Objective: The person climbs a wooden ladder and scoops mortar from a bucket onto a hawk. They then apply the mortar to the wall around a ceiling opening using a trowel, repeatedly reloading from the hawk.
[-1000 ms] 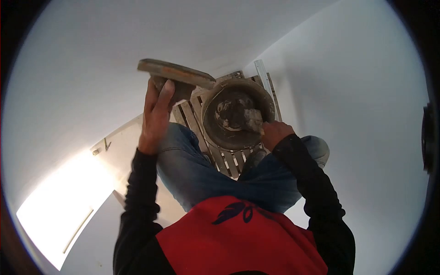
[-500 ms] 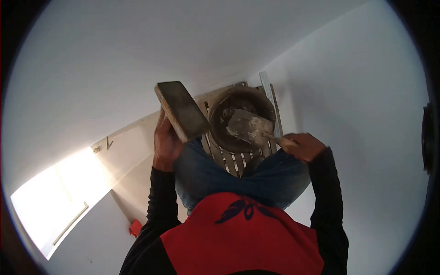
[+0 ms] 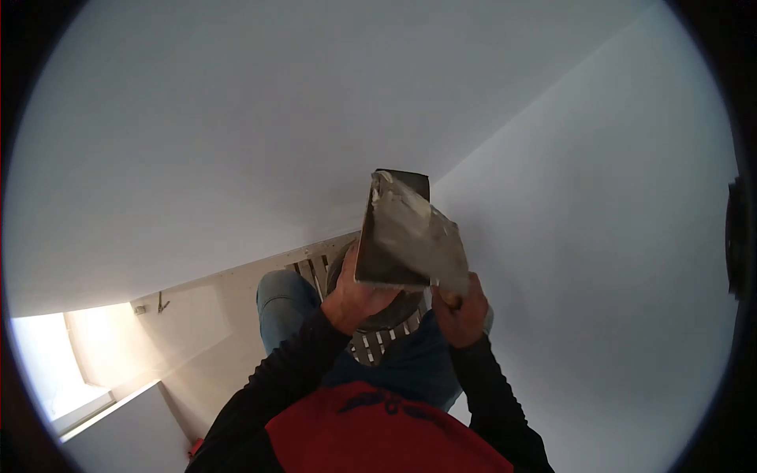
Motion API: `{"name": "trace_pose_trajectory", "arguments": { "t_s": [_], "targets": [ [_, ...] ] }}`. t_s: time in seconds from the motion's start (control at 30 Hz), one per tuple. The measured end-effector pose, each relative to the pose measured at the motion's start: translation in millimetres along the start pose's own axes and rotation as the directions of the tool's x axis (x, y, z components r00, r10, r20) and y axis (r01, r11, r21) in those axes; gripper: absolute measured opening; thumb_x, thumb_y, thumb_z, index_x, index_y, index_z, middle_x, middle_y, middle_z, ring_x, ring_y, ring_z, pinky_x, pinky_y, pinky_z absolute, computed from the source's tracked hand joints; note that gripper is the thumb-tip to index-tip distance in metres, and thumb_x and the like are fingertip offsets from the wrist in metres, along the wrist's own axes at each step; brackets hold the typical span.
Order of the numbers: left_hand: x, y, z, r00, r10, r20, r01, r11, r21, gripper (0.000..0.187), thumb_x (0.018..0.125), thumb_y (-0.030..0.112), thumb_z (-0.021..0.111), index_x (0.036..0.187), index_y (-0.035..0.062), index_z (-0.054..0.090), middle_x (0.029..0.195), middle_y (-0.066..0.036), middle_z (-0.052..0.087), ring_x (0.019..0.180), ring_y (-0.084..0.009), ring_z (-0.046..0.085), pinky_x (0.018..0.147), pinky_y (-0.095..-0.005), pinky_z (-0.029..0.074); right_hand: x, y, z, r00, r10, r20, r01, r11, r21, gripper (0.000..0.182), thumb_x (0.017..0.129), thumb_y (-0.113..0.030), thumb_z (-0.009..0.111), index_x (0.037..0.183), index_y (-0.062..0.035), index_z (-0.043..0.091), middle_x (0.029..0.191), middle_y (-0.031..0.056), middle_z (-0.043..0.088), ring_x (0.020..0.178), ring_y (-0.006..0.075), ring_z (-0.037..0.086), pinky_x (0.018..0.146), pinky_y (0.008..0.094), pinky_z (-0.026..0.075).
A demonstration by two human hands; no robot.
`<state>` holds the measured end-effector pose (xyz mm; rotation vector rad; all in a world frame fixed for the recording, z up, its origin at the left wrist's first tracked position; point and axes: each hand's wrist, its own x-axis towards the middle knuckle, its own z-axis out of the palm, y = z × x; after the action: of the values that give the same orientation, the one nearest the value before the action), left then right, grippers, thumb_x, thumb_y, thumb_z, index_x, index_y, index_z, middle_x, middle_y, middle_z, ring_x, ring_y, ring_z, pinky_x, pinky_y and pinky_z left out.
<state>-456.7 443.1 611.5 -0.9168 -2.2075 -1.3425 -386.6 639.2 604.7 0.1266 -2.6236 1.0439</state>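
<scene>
My left hand (image 3: 353, 298) is closed around the underside of a plastering trowel (image 3: 380, 266) with a dark rectangular plate, which faces up toward me. My right hand (image 3: 465, 314) grips the handle of a wide putty knife (image 3: 418, 232). Its blade, smeared with grey plaster, lies across the trowel's plate and overlaps its right side in this view. Wet plaster gathers along the blade's upper left corner. Below both tools is a dark round tub (image 3: 390, 317), mostly hidden by the trowel and my hands.
The tub stands on a slatted platform (image 3: 364, 347) between my knees. Pale walls (image 3: 236, 158) meet in a corner ahead, close beyond the tools. At lower left is a bright window opening (image 3: 47, 363), and a small fitting (image 3: 162, 302) sits on the wall near it.
The putty knife has come up out of the tub onto the trowel, carrying plaster. My left hand has brought the trowel rightward to meet it, and the view has shifted.
</scene>
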Motion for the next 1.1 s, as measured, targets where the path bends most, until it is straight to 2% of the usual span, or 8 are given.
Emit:
{"name": "trace_pose_trajectory", "arguments": {
  "t_s": [0.17, 0.3, 0.57, 0.6, 0.67, 0.73, 0.8, 1.1],
  "targets": [
    [89, 78, -21, 0.886, -0.434, 0.161, 0.405, 0.558, -0.724, 0.063, 0.077, 0.012, 0.074, 0.129, 0.0003, 0.041, 0.118, -0.011, 0.058, 0.109, -0.0221, 0.059, 0.09, -0.0342, 0.05, 23, -41, -103, 0.992, -0.096, -0.088, 0.086, 0.991, -0.104, 0.041, 0.064, -0.002, 0.071, 0.104, -0.0036, 0.061, 0.094, 0.0151, 0.062, 0.071, 0.0318, 0.061, 0.062, 0.0377, 0.05],
    [173, 162, -48, 0.992, -0.121, 0.037, 0.126, 0.933, -0.338, 0.061, 0.08, 0.013, 0.071, 0.131, 0.0013, 0.039, 0.12, -0.013, 0.056, 0.111, -0.023, 0.057, 0.09, -0.0348, 0.05, 41, -84, -207, 0.981, -0.133, -0.139, 0.104, 0.973, -0.204, 0.039, 0.063, 0.001, 0.071, 0.101, -0.0045, 0.065, 0.091, 0.0115, 0.062, 0.067, 0.0272, 0.06, 0.059, 0.0349, 0.049],
    [215, 246, -42, 0.855, -0.28, 0.437, 0.268, -0.482, -0.834, 0.059, 0.081, 0.008, 0.069, 0.131, 0.002, 0.04, 0.124, -0.01, 0.053, 0.11, -0.0205, 0.056, 0.09, -0.0351, 0.05, -6, -111, -340, 0.968, -0.076, -0.237, 0.012, 0.965, -0.262, 0.034, 0.066, -0.001, 0.071, 0.099, -0.0051, 0.063, 0.088, 0.0117, 0.062, 0.066, 0.0283, 0.06, 0.057, 0.0347, 0.049],
    [210, 250, -51, 0.864, -0.258, 0.432, 0.28, -0.466, -0.839, 0.059, 0.081, 0.008, 0.069, 0.131, 0.002, 0.04, 0.124, -0.01, 0.053, 0.11, -0.0205, 0.056, 0.09, -0.0351, 0.05, -11, -110, -349, 0.974, -0.032, -0.224, -0.02, 0.974, -0.226, 0.034, 0.068, -0.001, 0.071, 0.1, -0.0051, 0.062, 0.088, 0.0123, 0.061, 0.066, 0.0288, 0.06, 0.056, 0.0344, 0.048],
    [200, 250, -63, 0.912, -0.242, 0.33, 0.409, 0.571, -0.712, 0.056, 0.083, 0.011, 0.066, 0.132, 0.0033, 0.04, 0.123, -0.009, 0.053, 0.108, -0.0179, 0.056, 0.089, -0.0345, 0.051, -44, -98, -343, 0.953, 0.245, -0.179, -0.213, 0.96, 0.18, 0.034, 0.079, -0.011, 0.068, 0.108, 0.0005, 0.056, 0.079, 0.0086, 0.061, 0.061, 0.0186, 0.058, 0.056, 0.0324, 0.048],
    [200, 283, -87, 0.931, -0.197, 0.306, 0.353, 0.693, -0.628, 0.051, 0.086, 0.008, 0.062, 0.132, 0.0038, 0.041, 0.12, -0.007, 0.055, 0.105, -0.0169, 0.057, 0.088, -0.0335, 0.051, -37, -146, -366, 0.912, 0.375, 0.167, -0.343, 0.471, 0.813, 0.045, 0.087, -0.026, 0.062, 0.116, 0.0058, 0.049, 0.074, 0.0098, 0.058, 0.058, 0.0177, 0.055, 0.053, 0.0311, 0.047],
    [155, 236, -45, 0.759, -0.295, 0.58, 0.521, -0.259, -0.813, 0.042, 0.094, 0.012, 0.05, 0.134, 0.0042, 0.04, 0.121, -0.007, 0.054, 0.108, -0.019, 0.056, 0.089, -0.0344, 0.05, -46, -160, -357, 0.934, 0.269, 0.234, -0.292, 0.202, 0.935, 0.047, 0.092, -0.035, 0.053, 0.115, 0.0056, 0.049, 0.07, 0.0093, 0.055, 0.053, 0.0168, 0.051, 0.048, 0.0313, 0.044],
    [250, 280, -159, 0.835, -0.076, 0.545, 0.503, -0.296, -0.812, 0.047, 0.096, 0.031, 0.044, 0.136, 0.0066, 0.037, 0.128, -0.011, 0.049, 0.112, -0.0247, 0.054, 0.092, -0.0401, 0.049, 8, -303, -369, 0.817, -0.042, 0.575, -0.57, 0.093, 0.816, 0.053, 0.089, -0.043, 0.058, 0.113, 0.0044, 0.053, 0.062, -0.0001, 0.05, 0.047, 0.0106, 0.046, 0.041, 0.0248, 0.039]
  ]
}}
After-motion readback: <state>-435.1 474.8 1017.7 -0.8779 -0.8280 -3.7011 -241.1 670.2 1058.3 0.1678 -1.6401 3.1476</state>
